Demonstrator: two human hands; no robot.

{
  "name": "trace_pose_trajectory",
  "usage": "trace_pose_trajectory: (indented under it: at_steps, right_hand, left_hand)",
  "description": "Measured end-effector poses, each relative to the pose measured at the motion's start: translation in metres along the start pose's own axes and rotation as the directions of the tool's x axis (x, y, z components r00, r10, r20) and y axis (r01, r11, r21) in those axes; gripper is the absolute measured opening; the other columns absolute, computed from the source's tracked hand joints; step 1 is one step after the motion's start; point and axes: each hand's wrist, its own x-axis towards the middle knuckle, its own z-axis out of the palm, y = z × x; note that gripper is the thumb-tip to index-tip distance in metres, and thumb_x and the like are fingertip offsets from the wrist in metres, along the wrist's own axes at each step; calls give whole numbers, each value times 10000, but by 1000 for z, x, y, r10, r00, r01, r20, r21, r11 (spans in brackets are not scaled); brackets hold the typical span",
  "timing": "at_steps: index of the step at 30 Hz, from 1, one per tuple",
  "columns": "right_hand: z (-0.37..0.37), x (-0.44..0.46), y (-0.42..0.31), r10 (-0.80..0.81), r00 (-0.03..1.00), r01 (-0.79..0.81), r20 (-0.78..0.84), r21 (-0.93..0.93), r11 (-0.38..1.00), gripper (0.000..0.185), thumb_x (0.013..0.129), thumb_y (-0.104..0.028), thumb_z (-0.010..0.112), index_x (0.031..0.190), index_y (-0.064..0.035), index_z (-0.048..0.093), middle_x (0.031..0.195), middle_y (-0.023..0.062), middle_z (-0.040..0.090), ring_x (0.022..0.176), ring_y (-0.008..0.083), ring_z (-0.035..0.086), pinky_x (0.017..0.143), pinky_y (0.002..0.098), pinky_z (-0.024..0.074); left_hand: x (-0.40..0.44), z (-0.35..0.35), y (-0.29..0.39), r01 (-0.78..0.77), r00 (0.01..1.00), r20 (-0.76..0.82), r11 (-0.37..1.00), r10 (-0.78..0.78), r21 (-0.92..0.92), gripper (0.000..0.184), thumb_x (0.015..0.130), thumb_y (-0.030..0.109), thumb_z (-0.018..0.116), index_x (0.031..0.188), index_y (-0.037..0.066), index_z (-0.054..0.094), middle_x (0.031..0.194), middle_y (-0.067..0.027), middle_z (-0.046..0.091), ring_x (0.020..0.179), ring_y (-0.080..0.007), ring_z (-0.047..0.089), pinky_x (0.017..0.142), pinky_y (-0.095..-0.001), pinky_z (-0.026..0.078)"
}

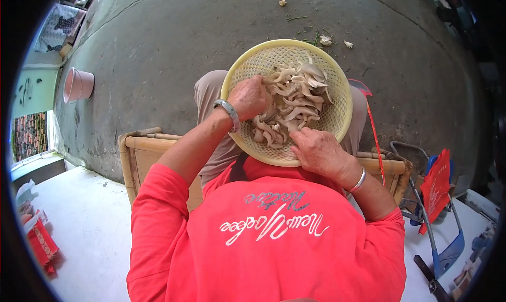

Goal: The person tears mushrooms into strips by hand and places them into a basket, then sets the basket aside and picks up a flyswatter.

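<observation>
A pale yellow plastic basket with mesh sides rests on my lap. Torn strips of oyster mushroom are heaped inside it. Reaching over the basket's left side, my left hand is closed, with a mushroom piece at its fingertips; its wrist carries a grey bangle. At the near right part of the basket, my right hand pinches a mushroom piece between thumb and fingers, with the other fingers curled. A silver bracelet is on that wrist.
Bamboo chair arms flank me. A pink bucket stands on the concrete floor at left. Mushroom scraps and green bits lie beyond the basket. At right, a red bag hangs by a metal-framed object; a red strap dangles near my knee.
</observation>
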Motion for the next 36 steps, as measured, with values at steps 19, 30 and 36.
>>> trace_pose_trajectory:
  at_steps: [19, 30, 36]
  right_hand:
    - [1, -1, 8, 95, 954, -29, -285, 230, 973, 226, 794, -123, 639, 965, -2, 553, 846, 143, 571, 793, 286, 621, 667, 361, 511]
    - [-13, 18, 5, 381, 921, -173, -85, 787, 593, 304, 784, -116, 673, 1043, 19, 588, 971, 144, 624, 792, 232, 626, 726, 313, 503]
    - [-9, 25, 2, 351, 915, -127, -201, 682, 720, 239, 789, -115, 666, 982, 16, 615, 826, 137, 638, 777, 195, 631, 700, 303, 493]
  left_hand:
    - [-32, 2, 20, -81, 990, -143, 785, -10, -614, 607, 740, 28, 605, 1295, -72, 381, 913, -138, 631, 794, -187, 624, 709, -302, 504]
    - [-54, 6, 24, 97, 969, 86, -36, 233, -995, 538, 796, 12, 519, 1325, -6, 420, 1101, -110, 588, 1000, -195, 590, 901, -307, 465]
    - [-65, 14, 27, 154, 973, 128, -131, 192, -979, 531, 879, 142, 596, 1341, -9, 382, 1182, -137, 566, 1089, -218, 567, 939, -329, 452]
